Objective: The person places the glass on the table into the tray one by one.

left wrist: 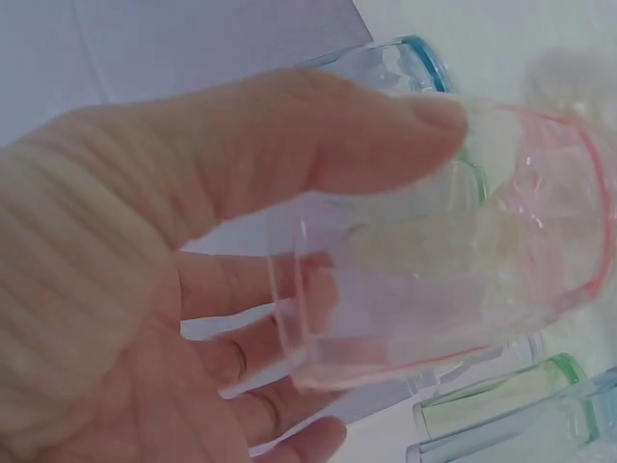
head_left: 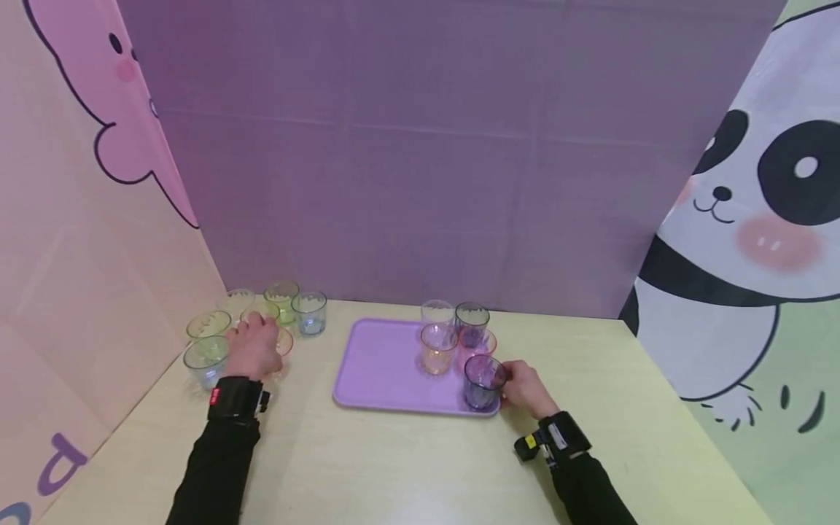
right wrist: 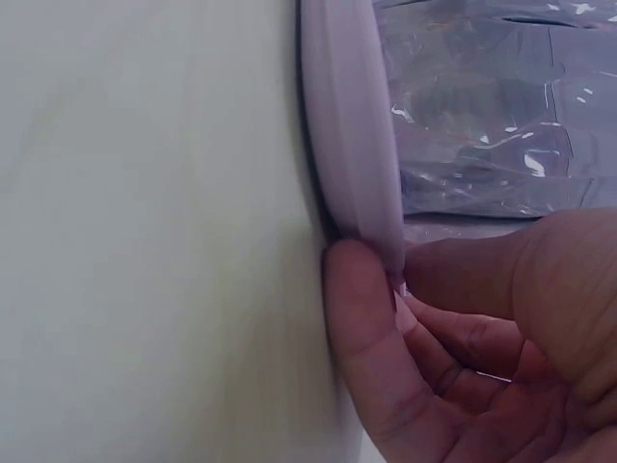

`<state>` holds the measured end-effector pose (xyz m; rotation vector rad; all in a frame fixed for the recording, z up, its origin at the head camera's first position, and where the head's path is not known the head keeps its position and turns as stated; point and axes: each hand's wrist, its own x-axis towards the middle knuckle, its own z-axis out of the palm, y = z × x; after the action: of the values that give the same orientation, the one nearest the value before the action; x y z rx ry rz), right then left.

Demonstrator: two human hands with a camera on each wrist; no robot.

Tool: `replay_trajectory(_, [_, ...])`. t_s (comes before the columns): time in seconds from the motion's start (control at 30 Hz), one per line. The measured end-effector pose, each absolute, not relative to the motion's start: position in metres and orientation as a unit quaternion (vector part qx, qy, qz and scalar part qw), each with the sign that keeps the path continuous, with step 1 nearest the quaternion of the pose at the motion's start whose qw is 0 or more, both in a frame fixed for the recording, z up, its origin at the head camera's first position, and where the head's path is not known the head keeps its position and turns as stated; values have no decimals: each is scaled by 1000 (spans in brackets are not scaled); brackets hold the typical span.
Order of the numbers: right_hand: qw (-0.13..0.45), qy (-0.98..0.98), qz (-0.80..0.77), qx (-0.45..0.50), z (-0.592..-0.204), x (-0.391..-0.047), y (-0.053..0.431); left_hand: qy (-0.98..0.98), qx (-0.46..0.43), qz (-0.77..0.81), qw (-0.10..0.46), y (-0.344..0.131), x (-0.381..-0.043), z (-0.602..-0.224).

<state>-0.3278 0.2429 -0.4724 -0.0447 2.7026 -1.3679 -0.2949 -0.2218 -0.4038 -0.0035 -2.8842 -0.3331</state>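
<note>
At the left of the table my left hand point(head_left: 254, 348) grips a clear pink-rimmed glass point(left wrist: 549, 222). In the left wrist view the thumb lies along its near side, with the fingers at its far side. At the right front corner of the purple tray point(head_left: 387, 364), my right hand point(head_left: 527, 390) pinches the tray's edge between thumb and forefinger. A dark purple glass point(head_left: 483, 384) stands on that corner, close beside the right fingers. Behind it on the tray are an orange glass point(head_left: 436, 351), a pink glass point(head_left: 487, 341), a dark-rimmed glass point(head_left: 472, 318) and a clear glass point(head_left: 437, 312).
Around my left hand stand more glasses: a blue glass point(head_left: 208, 364) in front, a green glass point(head_left: 282, 295) and another blue glass point(head_left: 310, 315) behind, among several others. A purple cloth wall point(head_left: 426, 182) closes the back of the table point(head_left: 394, 467).
</note>
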Motion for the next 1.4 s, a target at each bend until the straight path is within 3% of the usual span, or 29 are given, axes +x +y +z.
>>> replay_trajectory(0.2, [53,889,-455,-19,-473,-327,243,-987,-4,-132,91,-219,-300,-409])
replay_trajectory(0.73, [50,891,-452,-21,-472,-328,240,-977,0,-198,79,-208,-312,-417])
replay_trajectory(1.13, [52,892,-449,-18,-471,-329,241,-916,-18,-360,177,-197,-328,-422])
replay_trajectory(1.4, [60,893,-446,-10,-470,-329,243,-896,9,-413,166,-179,-330,-426])
